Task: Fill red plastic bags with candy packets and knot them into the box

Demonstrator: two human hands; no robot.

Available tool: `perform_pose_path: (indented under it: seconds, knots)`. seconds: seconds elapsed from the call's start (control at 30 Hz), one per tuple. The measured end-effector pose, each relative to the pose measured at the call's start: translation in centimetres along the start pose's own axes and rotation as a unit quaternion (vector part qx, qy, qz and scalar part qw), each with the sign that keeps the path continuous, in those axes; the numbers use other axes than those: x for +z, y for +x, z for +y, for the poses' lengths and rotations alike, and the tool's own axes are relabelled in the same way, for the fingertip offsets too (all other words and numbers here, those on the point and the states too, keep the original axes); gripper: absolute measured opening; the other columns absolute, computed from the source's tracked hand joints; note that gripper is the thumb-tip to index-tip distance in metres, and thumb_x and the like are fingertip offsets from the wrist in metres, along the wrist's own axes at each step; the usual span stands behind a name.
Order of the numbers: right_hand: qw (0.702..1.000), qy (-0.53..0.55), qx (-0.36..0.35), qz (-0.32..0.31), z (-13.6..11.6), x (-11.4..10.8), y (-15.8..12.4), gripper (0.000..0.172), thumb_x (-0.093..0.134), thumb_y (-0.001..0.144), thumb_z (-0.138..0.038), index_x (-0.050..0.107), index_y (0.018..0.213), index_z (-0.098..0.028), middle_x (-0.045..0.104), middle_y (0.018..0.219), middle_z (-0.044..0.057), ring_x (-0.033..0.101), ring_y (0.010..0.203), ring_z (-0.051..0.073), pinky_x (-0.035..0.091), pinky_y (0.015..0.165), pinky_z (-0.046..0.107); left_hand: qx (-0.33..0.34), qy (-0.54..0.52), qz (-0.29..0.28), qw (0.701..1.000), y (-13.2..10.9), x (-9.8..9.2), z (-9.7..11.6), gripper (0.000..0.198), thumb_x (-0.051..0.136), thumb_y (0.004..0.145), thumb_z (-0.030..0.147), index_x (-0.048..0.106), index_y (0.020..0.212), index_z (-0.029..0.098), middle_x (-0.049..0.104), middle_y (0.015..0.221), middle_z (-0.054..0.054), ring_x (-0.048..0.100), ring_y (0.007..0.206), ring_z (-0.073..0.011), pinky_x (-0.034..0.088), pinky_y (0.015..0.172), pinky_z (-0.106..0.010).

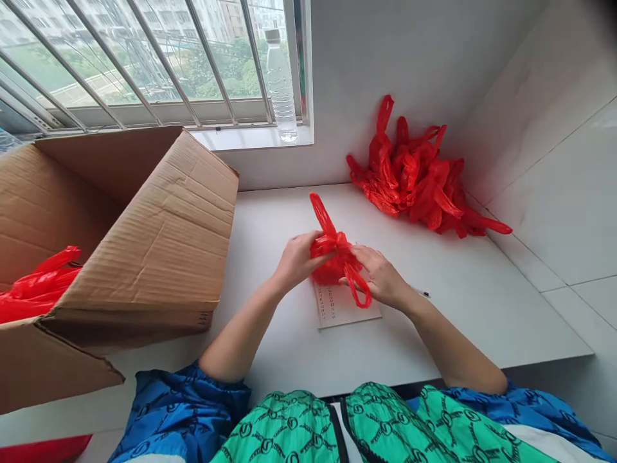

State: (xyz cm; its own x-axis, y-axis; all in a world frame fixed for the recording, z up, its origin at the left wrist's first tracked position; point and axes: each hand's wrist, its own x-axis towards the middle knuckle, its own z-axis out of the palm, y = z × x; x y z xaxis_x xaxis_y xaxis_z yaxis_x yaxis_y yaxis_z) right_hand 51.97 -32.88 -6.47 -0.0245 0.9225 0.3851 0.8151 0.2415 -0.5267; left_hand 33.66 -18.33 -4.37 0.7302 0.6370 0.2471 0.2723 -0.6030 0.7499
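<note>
In the middle of the white table, both my hands hold a red plastic bag (332, 267) that is gathered and knotted at its top. My left hand (297, 260) grips it from the left, thumb and fingers closed on the bunched plastic. From the right, my right hand (380, 273) grasps it near the knot, fingers partly hidden by the bag. One handle loop points up and away, the other hangs toward me. Under the bag lies a paper notebook (344, 312) with handwritten marks, partly covered. What is inside the bag I cannot make out.
A large open cardboard box (178, 218) stands on the left with red plastic bags (43, 286) inside. At the back right, red plastic bags (419, 173) are heaped against the wall. A water bottle (282, 90) stands on the windowsill. A pen (421, 292) lies beside my right forearm.
</note>
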Motion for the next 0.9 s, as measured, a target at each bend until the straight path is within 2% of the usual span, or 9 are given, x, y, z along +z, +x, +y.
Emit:
perform_pose_path:
  seconds: [0.07,0.13,0.2,0.3,0.5,0.7,0.8,0.9]
  knots:
    - [0.998,-0.022,0.040,0.037,-0.4,0.2,-0.7,0.055,0.061,0.094,-0.043,0.046,0.143,-0.024,0.062,0.129,0.012,0.061,0.113,0.029,0.051,0.091,0.045,0.000,-0.078,0.080,0.994,1.3,-0.7,-0.3,0.026,0.064,0.088,0.044,0.069,0.100,0.021,0.070,0.089,-0.003,0.064,0.084,-0.0193,0.048,0.079,-0.031]
    - [0.995,-0.035,0.078,0.057,-0.9,0.6,-2.3,0.046,0.057,0.097,-0.041,0.052,0.139,-0.023,0.067,0.115,0.010,0.065,0.091,0.024,0.052,0.074,0.037,0.009,-0.170,0.180,0.969,2.8,-2.2,-1.0,0.025,0.065,0.088,0.042,0.070,0.100,0.021,0.070,0.092,-0.002,0.064,0.085,-0.0178,0.049,0.076,-0.030]
    - [0.997,-0.035,0.069,0.018,-1.5,1.3,-4.1,0.033,0.054,0.099,-0.038,0.063,0.126,-0.022,0.068,0.094,0.006,0.061,0.071,0.018,0.047,0.064,0.032,0.029,-0.231,0.265,0.936,4.0,-3.9,-1.7,0.028,0.068,0.086,0.043,0.070,0.103,0.021,0.070,0.096,-0.003,0.065,0.088,-0.0176,0.050,0.077,-0.031]
    - [0.997,-0.049,0.007,-0.066,-2.6,2.9,-6.3,0.027,0.051,0.101,-0.035,0.071,0.114,-0.022,0.065,0.079,0.004,0.057,0.066,0.016,0.044,0.064,0.031,0.041,-0.225,0.347,0.910,5.2,-5.8,-2.5,0.033,0.067,0.088,0.049,0.070,0.106,0.022,0.068,0.096,-0.001,0.063,0.095,-0.0171,0.049,0.080,-0.034]
    - [0.995,-0.054,0.025,-0.081,-3.1,4.3,-7.3,0.030,0.051,0.100,-0.037,0.071,0.117,-0.022,0.064,0.077,0.004,0.056,0.067,0.016,0.042,0.065,0.030,0.040,-0.194,0.386,0.901,5.5,-7.3,-3.9,0.043,0.064,0.092,0.051,0.062,0.115,0.015,0.064,0.100,0.001,0.057,0.100,-0.0127,0.047,0.091,-0.037]
    - [0.993,-0.049,0.017,-0.105,-2.5,4.2,-7.2,0.029,0.052,0.100,-0.036,0.072,0.118,-0.025,0.064,0.077,0.003,0.053,0.066,0.015,0.039,0.064,0.030,0.036,-0.184,0.395,0.899,5.4,-7.6,-4.8,0.035,0.062,0.095,0.045,0.062,0.109,0.014,0.061,0.094,-0.001,0.056,0.092,-0.0112,0.048,0.089,-0.033]
    - [0.994,-0.039,0.016,-0.104,-2.4,4.2,-7.4,0.028,0.054,0.099,-0.036,0.073,0.116,-0.025,0.064,0.077,0.003,0.053,0.065,0.015,0.039,0.064,0.030,0.043,-0.196,0.385,0.901,5.5,-7.5,-4.7,0.033,0.062,0.095,0.043,0.063,0.110,0.014,0.061,0.094,-0.001,0.057,0.092,-0.0113,0.049,0.089,-0.032]
    - [0.994,-0.036,0.013,-0.103,-2.5,4.4,-7.6,0.029,0.053,0.100,-0.036,0.073,0.118,-0.025,0.064,0.078,0.003,0.054,0.066,0.015,0.038,0.065,0.031,0.059,-0.230,0.390,0.890,5.4,-7.4,-4.3,0.027,0.068,0.092,0.039,0.066,0.104,0.015,0.059,0.089,0.000,0.056,0.087,-0.0099,0.049,0.084,-0.031]
